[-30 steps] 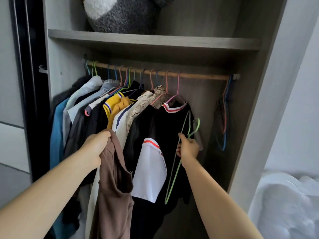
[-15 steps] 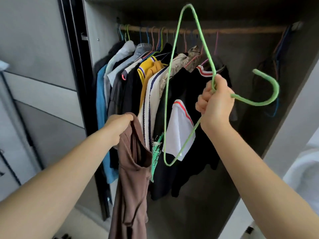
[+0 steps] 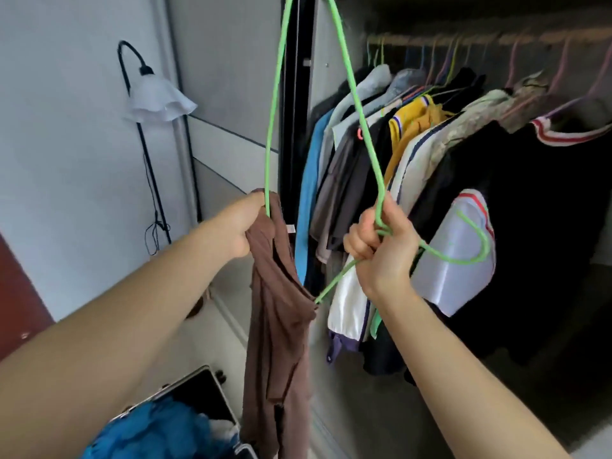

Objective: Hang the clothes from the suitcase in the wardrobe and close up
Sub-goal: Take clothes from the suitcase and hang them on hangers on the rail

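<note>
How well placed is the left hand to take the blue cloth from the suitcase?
Probably not yet: the left hand grips the brown garment. The suitcase lies open below it, the blue cloth uncovered.

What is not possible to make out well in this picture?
Head view only:
green hanger: top cut off by the upper edge.
suitcase: mostly hidden by the left arm.
wardrobe rail: blurred by motion.
brown garment: lower end cut off by the bottom edge.
</note>
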